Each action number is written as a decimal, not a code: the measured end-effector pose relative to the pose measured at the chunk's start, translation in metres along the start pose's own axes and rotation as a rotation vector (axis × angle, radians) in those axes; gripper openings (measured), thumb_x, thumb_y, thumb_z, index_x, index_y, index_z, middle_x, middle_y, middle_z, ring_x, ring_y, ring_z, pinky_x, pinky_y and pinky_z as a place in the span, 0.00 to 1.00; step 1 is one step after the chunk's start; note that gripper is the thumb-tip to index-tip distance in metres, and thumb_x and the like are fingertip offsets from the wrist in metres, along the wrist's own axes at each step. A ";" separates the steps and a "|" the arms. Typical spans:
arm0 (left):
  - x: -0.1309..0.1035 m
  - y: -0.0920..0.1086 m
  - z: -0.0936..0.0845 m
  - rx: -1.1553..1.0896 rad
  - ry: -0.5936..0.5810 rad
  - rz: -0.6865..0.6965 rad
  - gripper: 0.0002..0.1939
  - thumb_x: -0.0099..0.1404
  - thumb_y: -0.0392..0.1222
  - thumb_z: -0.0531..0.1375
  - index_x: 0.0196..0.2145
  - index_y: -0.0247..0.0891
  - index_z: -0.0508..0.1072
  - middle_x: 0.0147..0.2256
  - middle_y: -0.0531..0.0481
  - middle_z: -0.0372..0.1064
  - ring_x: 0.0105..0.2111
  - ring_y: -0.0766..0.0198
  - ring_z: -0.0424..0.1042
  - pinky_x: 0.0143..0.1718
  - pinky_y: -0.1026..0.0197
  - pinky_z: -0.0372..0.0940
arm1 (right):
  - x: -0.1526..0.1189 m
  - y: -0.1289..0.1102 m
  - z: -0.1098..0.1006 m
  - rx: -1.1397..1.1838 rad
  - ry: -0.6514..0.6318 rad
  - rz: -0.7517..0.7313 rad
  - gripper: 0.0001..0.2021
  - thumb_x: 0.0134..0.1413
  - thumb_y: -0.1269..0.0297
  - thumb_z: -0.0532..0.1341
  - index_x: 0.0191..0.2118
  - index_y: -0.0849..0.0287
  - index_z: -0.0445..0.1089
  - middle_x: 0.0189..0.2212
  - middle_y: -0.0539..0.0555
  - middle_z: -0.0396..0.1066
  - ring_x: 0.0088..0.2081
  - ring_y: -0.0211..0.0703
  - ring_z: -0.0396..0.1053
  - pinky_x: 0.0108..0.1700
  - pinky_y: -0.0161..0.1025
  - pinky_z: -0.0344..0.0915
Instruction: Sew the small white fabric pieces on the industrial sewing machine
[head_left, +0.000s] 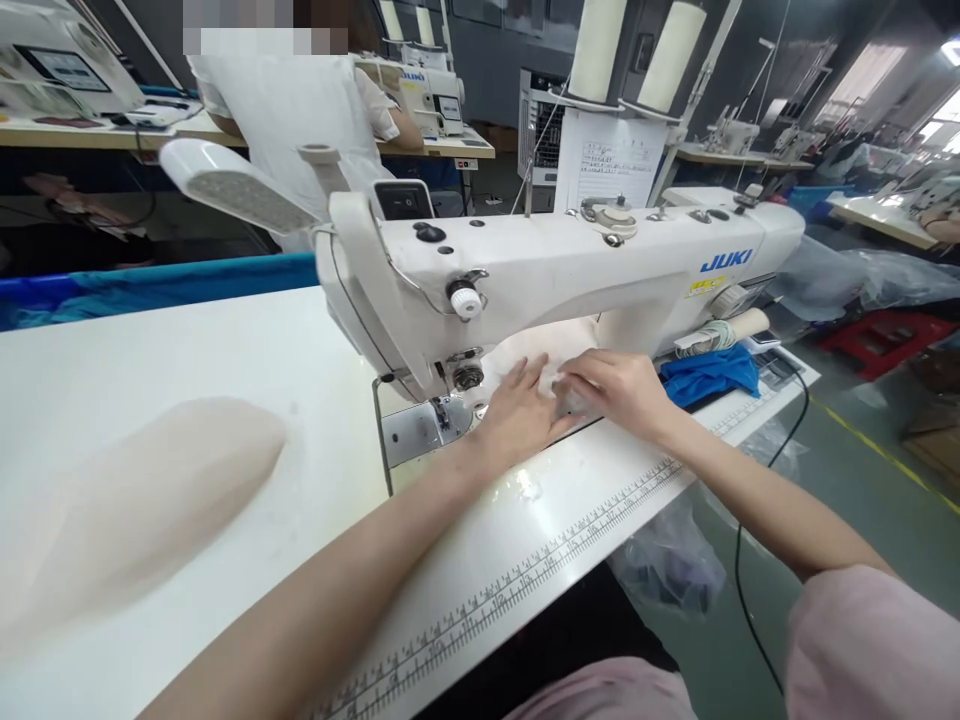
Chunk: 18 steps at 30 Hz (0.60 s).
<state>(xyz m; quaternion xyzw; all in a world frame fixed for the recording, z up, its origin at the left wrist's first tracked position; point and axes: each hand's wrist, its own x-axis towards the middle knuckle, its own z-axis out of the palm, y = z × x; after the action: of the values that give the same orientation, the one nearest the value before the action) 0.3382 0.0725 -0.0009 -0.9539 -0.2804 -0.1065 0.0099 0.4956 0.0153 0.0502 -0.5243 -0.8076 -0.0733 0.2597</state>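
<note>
A white sewing machine [555,260] marked JUKI stands across the white table. Under its arm lies a thin pale pink fabric piece [544,343]. My left hand [521,408] rests flat on this fabric, fingers spread, just right of the needle area. Beside it, my right hand [619,388] is closed, thumb and fingertips pinching the fabric near its edge. The presser foot [442,412] sits over the metal plate, left of my hands, with no fabric visible beneath it. Another pale fabric piece [191,480] lies on the table at the left, somewhat blurred.
A printed ruler [525,590] runs along the table's front edge. Blue cloth [712,375] and a thread cone [750,323] lie at the right end. Two large thread cones stand behind the machine. A person in white [307,120] sits beyond. A red stool [885,340] is on the floor.
</note>
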 end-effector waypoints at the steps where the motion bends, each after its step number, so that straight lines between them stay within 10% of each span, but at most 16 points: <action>1: 0.001 -0.003 0.002 -0.003 -0.001 -0.003 0.32 0.69 0.59 0.48 0.61 0.34 0.60 0.64 0.40 0.54 0.66 0.49 0.47 0.66 0.45 0.43 | -0.004 -0.006 -0.007 0.135 -0.037 0.034 0.09 0.62 0.65 0.56 0.36 0.59 0.74 0.33 0.53 0.76 0.31 0.36 0.70 0.32 0.32 0.58; 7: -0.002 -0.007 0.004 -0.011 0.008 -0.035 0.29 0.71 0.54 0.46 0.63 0.36 0.55 0.67 0.41 0.46 0.67 0.47 0.40 0.66 0.38 0.38 | -0.036 -0.054 -0.033 0.564 -0.505 0.048 0.10 0.51 0.64 0.67 0.24 0.60 0.70 0.19 0.44 0.69 0.21 0.28 0.63 0.25 0.28 0.53; 12: -0.018 0.005 -0.014 -0.136 0.163 -0.115 0.21 0.71 0.41 0.47 0.58 0.34 0.63 0.62 0.39 0.56 0.64 0.48 0.51 0.64 0.40 0.45 | -0.050 -0.059 -0.019 0.581 -0.283 0.196 0.17 0.52 0.61 0.66 0.19 0.61 0.62 0.15 0.42 0.60 0.18 0.26 0.52 0.24 0.29 0.49; 15: -0.051 0.018 -0.037 -0.465 0.245 -0.292 0.14 0.72 0.42 0.46 0.48 0.39 0.68 0.43 0.47 0.73 0.41 0.59 0.72 0.42 0.55 0.67 | -0.052 -0.056 -0.010 0.676 -0.162 0.336 0.16 0.52 0.57 0.66 0.22 0.60 0.63 0.14 0.41 0.55 0.18 0.27 0.49 0.23 0.29 0.49; 18: -0.090 0.034 -0.060 -0.702 0.262 -0.424 0.17 0.70 0.48 0.49 0.26 0.40 0.64 0.20 0.57 0.63 0.20 0.68 0.63 0.22 0.64 0.59 | -0.050 -0.063 0.000 0.823 -0.123 0.412 0.18 0.49 0.54 0.67 0.22 0.59 0.61 0.14 0.40 0.50 0.19 0.28 0.47 0.23 0.29 0.48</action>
<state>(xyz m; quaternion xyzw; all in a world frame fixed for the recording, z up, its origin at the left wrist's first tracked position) 0.2707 -0.0090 0.0403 -0.7991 -0.4132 -0.3155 -0.3019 0.4553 -0.0530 0.0349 -0.5304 -0.6625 0.3379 0.4069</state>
